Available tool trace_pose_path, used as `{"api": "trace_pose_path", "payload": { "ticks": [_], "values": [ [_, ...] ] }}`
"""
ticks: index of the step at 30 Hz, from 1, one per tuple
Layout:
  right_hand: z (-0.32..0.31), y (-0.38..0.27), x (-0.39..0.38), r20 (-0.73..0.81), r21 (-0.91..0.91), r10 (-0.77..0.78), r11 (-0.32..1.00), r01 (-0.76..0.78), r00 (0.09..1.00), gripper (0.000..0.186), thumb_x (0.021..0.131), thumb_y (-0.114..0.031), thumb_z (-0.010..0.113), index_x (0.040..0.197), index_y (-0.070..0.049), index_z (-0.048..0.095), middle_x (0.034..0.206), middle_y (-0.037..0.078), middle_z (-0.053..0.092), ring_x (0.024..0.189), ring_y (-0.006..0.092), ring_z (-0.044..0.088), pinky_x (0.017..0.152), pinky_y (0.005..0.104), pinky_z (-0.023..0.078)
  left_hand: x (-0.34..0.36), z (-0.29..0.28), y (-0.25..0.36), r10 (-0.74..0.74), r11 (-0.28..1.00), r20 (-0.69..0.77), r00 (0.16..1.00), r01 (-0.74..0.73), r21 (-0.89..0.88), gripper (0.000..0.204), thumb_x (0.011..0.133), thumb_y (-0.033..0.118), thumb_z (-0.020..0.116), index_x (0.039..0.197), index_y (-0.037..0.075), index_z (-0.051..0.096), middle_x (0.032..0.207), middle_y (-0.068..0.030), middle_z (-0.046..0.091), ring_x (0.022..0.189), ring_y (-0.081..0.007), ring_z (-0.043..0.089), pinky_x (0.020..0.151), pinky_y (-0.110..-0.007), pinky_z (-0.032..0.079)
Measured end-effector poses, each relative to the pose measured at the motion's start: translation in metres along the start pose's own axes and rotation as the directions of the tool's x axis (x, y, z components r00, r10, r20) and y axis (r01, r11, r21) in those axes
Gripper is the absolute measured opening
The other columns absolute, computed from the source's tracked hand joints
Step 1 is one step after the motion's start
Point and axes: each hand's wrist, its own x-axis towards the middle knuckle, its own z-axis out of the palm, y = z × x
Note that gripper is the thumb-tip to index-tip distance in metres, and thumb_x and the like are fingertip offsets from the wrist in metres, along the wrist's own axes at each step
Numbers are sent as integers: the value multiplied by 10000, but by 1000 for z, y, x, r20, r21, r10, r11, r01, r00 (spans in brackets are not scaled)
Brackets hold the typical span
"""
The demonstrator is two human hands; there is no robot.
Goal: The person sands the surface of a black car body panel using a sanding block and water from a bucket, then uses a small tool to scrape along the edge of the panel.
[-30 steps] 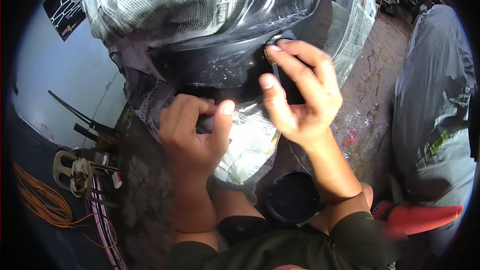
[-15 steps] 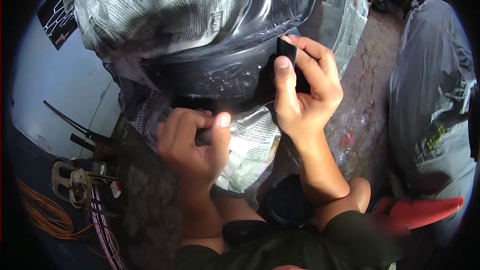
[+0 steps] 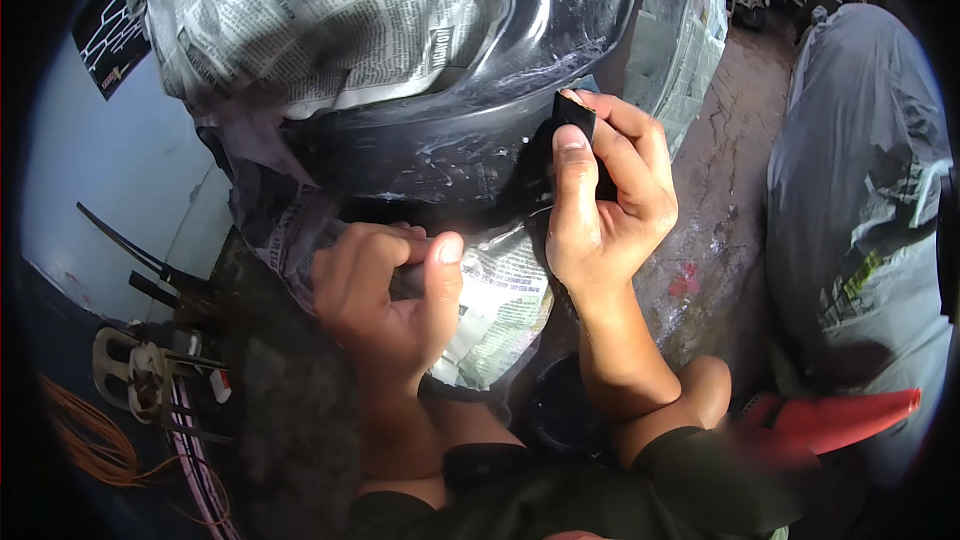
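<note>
A glossy black curved body panel (image 3: 430, 155), streaked with whitish marks and small pale specks, fills the upper middle. My right hand (image 3: 620, 185) pinches a small folded piece of black sandpaper (image 3: 574, 120) between thumb and fingers, close against the panel's right part. Below the panel's lower edge is my left hand (image 3: 385, 285), its fingers curled and its thumb raised. The left fingertips are partly hidden, so I cannot make out what they hold, if anything. Newspaper (image 3: 320, 25) covers the area above the panel, and another newspaper sheet (image 3: 495, 315) hangs beneath it, beside my left hand.
To the right stands a large shape under grey plastic sheeting (image 3: 850, 170). A red cone-like object (image 3: 845, 420) lies near my right elbow. A dark round bucket (image 3: 565, 405) sits below my hands. An orange coiled hose (image 3: 90, 435) and a pale plastic chair (image 3: 115, 370) are at the left.
The view has shifted slightly. My right hand and the sandpaper sit a little lower against the panel, while my left hand keeps nearly the same place and pose.
</note>
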Motion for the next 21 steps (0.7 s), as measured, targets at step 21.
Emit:
{"api": "trace_pose_path", "payload": {
  "ticks": [21],
  "values": [
    [-189, 92, -238, 168, -208, 713, 700, -683, 680, 158, 962, -72, 605, 1082, 2, 533, 1010, 100, 482, 978, 207, 481, 936, 360, 418, 2, -5, 7, 16, 1000, 90, 996, -16, 0, 272, 847, 260, 812, 768, 73, 631, 771, -56, 702, 735, -227, 685, 802, -372, 445]
  ]
}}
